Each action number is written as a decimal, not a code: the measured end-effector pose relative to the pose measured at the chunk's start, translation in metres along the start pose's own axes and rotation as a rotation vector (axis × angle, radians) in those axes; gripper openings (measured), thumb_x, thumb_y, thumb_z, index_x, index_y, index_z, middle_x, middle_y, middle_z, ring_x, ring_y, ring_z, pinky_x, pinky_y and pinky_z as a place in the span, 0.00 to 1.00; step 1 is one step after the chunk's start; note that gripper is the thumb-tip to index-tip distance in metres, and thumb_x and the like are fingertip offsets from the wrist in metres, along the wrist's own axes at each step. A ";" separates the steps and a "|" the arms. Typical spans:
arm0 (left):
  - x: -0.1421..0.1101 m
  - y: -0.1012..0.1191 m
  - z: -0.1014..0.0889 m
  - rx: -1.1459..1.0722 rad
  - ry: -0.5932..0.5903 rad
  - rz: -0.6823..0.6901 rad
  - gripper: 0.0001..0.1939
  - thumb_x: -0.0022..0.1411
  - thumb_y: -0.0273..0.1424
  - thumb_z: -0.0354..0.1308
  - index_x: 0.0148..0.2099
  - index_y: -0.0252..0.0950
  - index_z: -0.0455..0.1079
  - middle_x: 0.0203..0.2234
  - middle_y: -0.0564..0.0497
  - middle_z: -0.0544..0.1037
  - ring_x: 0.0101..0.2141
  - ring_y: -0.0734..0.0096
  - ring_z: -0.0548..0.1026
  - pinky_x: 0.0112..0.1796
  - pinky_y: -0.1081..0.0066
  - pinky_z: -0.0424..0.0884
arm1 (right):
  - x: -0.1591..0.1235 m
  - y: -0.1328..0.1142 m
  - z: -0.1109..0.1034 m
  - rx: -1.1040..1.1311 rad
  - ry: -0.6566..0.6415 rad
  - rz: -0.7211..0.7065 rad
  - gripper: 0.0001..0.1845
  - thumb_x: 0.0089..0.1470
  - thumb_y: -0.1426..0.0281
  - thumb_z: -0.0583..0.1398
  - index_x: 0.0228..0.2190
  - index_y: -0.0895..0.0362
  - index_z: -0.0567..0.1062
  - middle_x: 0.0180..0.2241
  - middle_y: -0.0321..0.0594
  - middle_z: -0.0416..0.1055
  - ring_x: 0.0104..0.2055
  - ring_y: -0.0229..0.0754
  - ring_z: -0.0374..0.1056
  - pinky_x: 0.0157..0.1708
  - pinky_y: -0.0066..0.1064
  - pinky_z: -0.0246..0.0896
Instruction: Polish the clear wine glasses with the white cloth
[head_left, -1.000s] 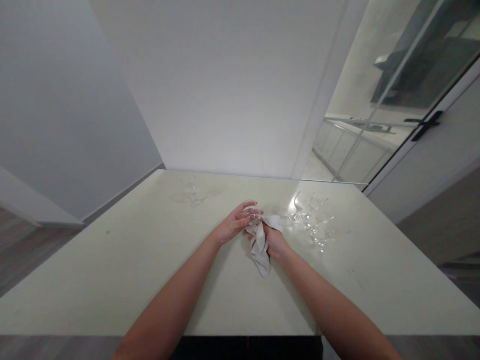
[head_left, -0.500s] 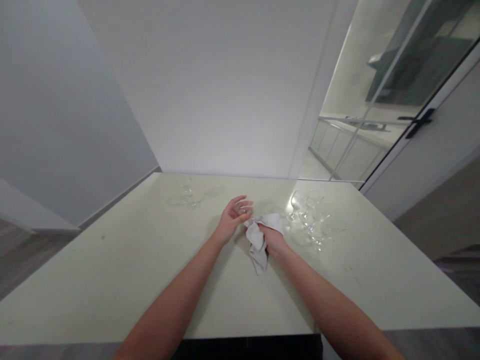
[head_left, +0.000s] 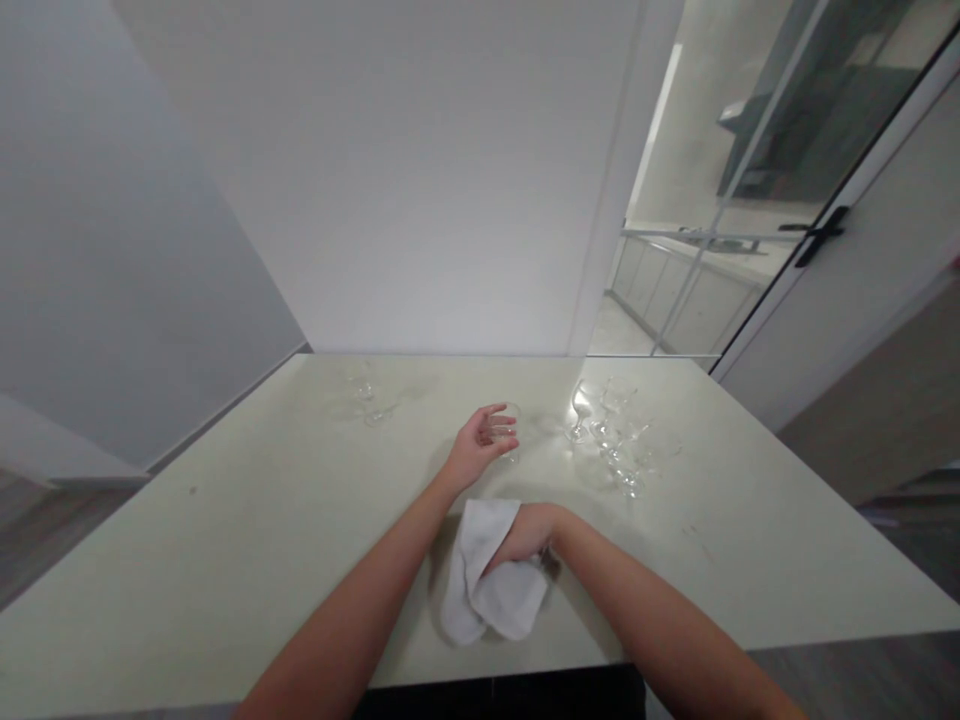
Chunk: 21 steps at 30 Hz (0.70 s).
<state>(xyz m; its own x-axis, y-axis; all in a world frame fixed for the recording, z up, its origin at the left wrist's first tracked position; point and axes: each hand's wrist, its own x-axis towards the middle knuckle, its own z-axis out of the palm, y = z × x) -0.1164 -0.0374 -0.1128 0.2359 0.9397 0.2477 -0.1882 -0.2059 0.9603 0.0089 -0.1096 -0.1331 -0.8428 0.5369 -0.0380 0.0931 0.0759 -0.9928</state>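
Note:
My left hand point(head_left: 480, 446) is curled around a clear drinking glass point(head_left: 513, 452), over the middle of the table. The glass is see-through, and my fingers cover its left side. Closer to my body, my right hand point(head_left: 526, 532) grips a white cloth point(head_left: 501, 598). The cloth drapes over its fingers and hangs in loose folds toward the table's front edge, apart from the glass.
Several clear stemmed glasses point(head_left: 624, 478) are clustered on the right of the pale table point(head_left: 225, 560). A few more glassware pieces point(head_left: 365, 388) are at the back left. A white wall point(head_left: 420, 200) and a glass-paned door point(head_left: 720, 230) stand behind.
My right hand has pulled back toward me with the cloth, away from the glass. My left hand remains around the glass, a little farther right. The view has shifted slightly.

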 end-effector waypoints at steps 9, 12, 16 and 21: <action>-0.004 -0.022 0.010 0.165 -0.144 0.000 0.35 0.49 0.36 0.71 0.57 0.40 0.60 0.47 0.42 0.76 0.46 0.62 0.75 0.46 0.62 0.69 | 0.001 -0.014 -0.002 -0.091 -0.045 0.048 0.05 0.39 0.69 0.66 0.25 0.53 0.80 0.37 0.37 0.79 0.48 0.48 0.72 0.55 0.37 0.61; -0.007 -0.034 0.007 0.404 -0.177 0.040 0.33 0.44 0.38 0.73 0.51 0.40 0.66 0.47 0.44 0.75 0.44 0.61 0.74 0.47 0.61 0.69 | 0.000 -0.023 -0.001 -0.121 -0.052 0.091 0.08 0.38 0.71 0.66 0.27 0.54 0.81 0.40 0.36 0.79 0.51 0.49 0.71 0.58 0.36 0.58; -0.008 -0.042 0.005 0.592 -0.189 0.106 0.27 0.46 0.39 0.71 0.48 0.40 0.69 0.42 0.46 0.76 0.40 0.61 0.74 0.44 0.62 0.69 | 0.001 -0.022 0.000 -0.120 -0.037 0.120 0.13 0.37 0.71 0.67 0.31 0.53 0.82 0.42 0.37 0.79 0.50 0.50 0.71 0.58 0.37 0.58; -0.006 -0.040 0.005 0.818 -0.179 0.267 0.19 0.47 0.42 0.70 0.40 0.39 0.74 0.37 0.44 0.75 0.40 0.56 0.73 0.43 0.60 0.68 | 0.001 -0.010 0.000 -0.070 -0.006 0.061 0.15 0.37 0.67 0.68 0.33 0.53 0.82 0.40 0.37 0.79 0.45 0.49 0.73 0.50 0.33 0.65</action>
<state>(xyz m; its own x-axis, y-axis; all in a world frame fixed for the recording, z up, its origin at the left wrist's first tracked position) -0.1051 -0.0358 -0.1523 0.4402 0.7893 0.4281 0.4679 -0.6085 0.6409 0.0074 -0.1095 -0.1231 -0.8376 0.5372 -0.0990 0.1811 0.1021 -0.9781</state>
